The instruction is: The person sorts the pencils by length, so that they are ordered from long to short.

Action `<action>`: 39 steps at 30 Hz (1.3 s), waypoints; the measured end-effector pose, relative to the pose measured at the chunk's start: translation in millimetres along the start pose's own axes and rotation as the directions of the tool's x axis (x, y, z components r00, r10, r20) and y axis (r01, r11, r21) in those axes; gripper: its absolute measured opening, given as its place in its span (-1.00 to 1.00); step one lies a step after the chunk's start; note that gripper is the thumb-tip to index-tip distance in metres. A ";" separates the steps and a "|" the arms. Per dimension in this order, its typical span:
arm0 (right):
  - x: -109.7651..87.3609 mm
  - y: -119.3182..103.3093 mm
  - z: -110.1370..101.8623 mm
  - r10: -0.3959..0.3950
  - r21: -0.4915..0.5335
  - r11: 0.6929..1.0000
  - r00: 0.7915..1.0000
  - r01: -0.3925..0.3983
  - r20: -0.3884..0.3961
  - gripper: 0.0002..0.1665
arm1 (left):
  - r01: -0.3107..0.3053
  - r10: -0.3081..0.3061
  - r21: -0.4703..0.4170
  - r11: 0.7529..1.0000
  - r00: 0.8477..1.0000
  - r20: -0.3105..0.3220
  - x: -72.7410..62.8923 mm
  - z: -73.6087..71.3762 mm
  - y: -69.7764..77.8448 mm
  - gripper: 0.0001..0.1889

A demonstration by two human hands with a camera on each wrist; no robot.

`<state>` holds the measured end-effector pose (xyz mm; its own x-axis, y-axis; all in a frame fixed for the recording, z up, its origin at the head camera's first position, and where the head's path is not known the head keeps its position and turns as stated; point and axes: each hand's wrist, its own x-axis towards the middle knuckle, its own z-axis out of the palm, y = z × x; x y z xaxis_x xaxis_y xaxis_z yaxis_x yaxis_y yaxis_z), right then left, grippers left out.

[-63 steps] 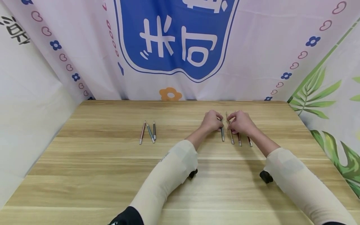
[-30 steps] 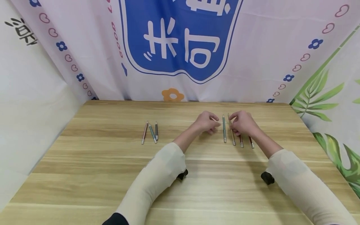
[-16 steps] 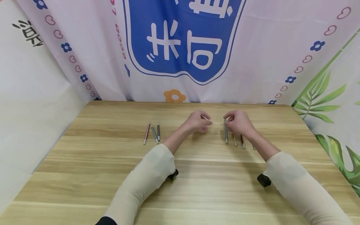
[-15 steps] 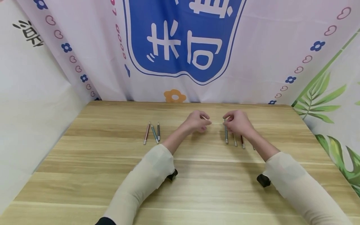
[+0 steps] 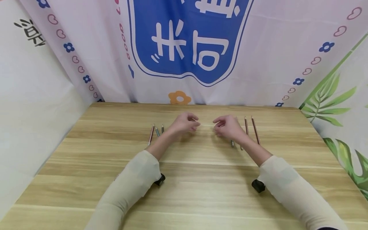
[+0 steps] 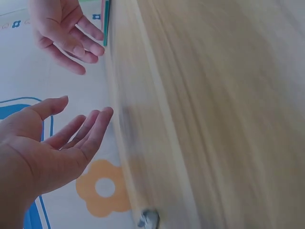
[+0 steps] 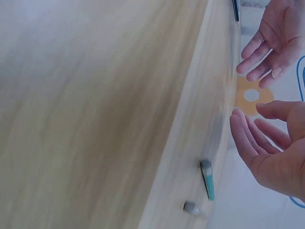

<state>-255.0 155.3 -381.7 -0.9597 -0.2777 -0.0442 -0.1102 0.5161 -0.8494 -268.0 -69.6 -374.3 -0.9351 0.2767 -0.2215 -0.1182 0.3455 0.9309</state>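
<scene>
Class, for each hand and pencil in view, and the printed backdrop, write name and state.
Left hand: fingers relaxed, holding nothing
Right hand: fingers relaxed, holding nothing
Left red pencil: lying flat
Blue pencil: lying, partly hidden
Black pencil: lying, partly hidden
Teal pencil: lying flat
Neighbouring pencil: lying, mostly hidden
Inner reddish pencil: lying, partly hidden
Outer reddish pencil: lying, partly hidden
Printed backdrop: hanging, creased

2 cream sleeves (image 5: 300, 196), softly creased, 2 black blocks (image 5: 258, 186) under the cuffs (image 5: 149, 164)
</scene>
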 end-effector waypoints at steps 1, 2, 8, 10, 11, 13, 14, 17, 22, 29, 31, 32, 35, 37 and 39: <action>1.1 -1.2 3.2 0.000 0.012 1.000 1.000 0.000 0.008 -0.57 | 0.001 -0.001 -0.011 1.000 1.000 -0.001 -1.8 -3.2 -1.1 -0.55; 2.0 -2.5 6.4 0.000 0.022 1.000 1.000 -0.001 0.013 -0.58 | 0.000 0.000 -0.016 1.000 1.000 0.002 -3.2 -6.2 -2.5 -0.55; 6.8 -12.2 23.9 -0.007 0.063 0.998 0.999 0.005 0.038 -0.56 | -0.027 0.027 0.006 1.000 1.000 0.008 -12.4 -24.3 -10.0 -0.53; 7.6 -16.3 29.0 -0.008 0.068 0.998 0.999 0.005 0.044 -0.55 | -0.031 0.031 0.020 0.999 0.999 0.007 -15.8 -30.4 -11.8 -0.53; 8.3 -18.6 31.5 -0.009 0.070 0.998 0.999 0.005 0.047 -0.55 | -0.030 0.030 0.026 0.999 1.000 0.005 -17.5 -33.3 -12.6 -0.53; 9.9 -22.7 36.5 -0.011 0.083 0.996 0.999 0.006 0.053 -0.54 | -0.019 0.019 0.021 1.000 1.000 -0.010 -19.6 -39.1 -14.3 -0.53; 10.8 -24.5 38.9 -0.011 0.091 0.996 0.998 0.006 0.055 -0.54 | -0.015 0.015 0.018 1.000 1.000 -0.013 -20.5 -41.9 -15.1 -0.53; 13.5 -29.0 46.1 -0.003 0.107 0.994 0.998 -0.003 0.057 -0.55 | -0.007 0.007 0.002 1.000 1.000 -0.030 -22.7 -50.6 -17.8 -0.53; 17.2 -36.2 58.5 0.005 0.116 0.993 0.997 -0.013 0.072 -0.56 | -0.027 0.026 -0.009 1.000 0.998 -0.057 -31.4 -66.2 -20.7 -0.57; 24.5 -44.0 73.3 0.002 0.130 0.991 0.995 -0.015 0.099 -0.56 | -0.036 0.034 -0.017 0.999 0.996 -0.084 -41.3 -92.1 -30.4 -0.55; 26.5 -46.3 76.2 0.003 0.139 0.990 0.995 -0.017 0.102 -0.56 | -0.042 0.038 -0.039 0.998 0.995 -0.093 -43.0 -100.5 -34.1 -0.55; 27.2 -47.4 77.5 0.005 0.144 0.989 0.995 -0.019 0.099 -0.57 | -0.047 0.042 -0.050 0.998 0.994 -0.097 -44.0 -104.2 -35.6 -0.54; 29.6 -50.1 81.7 0.008 0.155 0.988 0.995 -0.024 0.104 -0.58 | -0.053 0.047 -0.046 0.998 0.992 -0.116 -48.6 -114.7 -39.2 -0.53; 31.3 -51.5 85.7 0.016 0.166 0.986 0.993 -0.035 0.113 -0.59 | -0.051 0.045 -0.045 0.998 0.991 -0.128 -52.3 -120.9 -41.2 -0.53; 33.0 -53.4 90.2 0.020 0.172 0.984 0.992 -0.041 0.123 -0.60 | -0.046 0.040 -0.042 0.998 0.990 -0.137 -55.9 -126.7 -43.3 -0.53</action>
<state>-257.5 45.5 -385.3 -0.9226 -0.3647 -0.1253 -0.0247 0.3802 -0.9246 -252.9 -213.6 -365.4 -0.9760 0.1649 -0.1422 -0.0889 0.2947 0.9514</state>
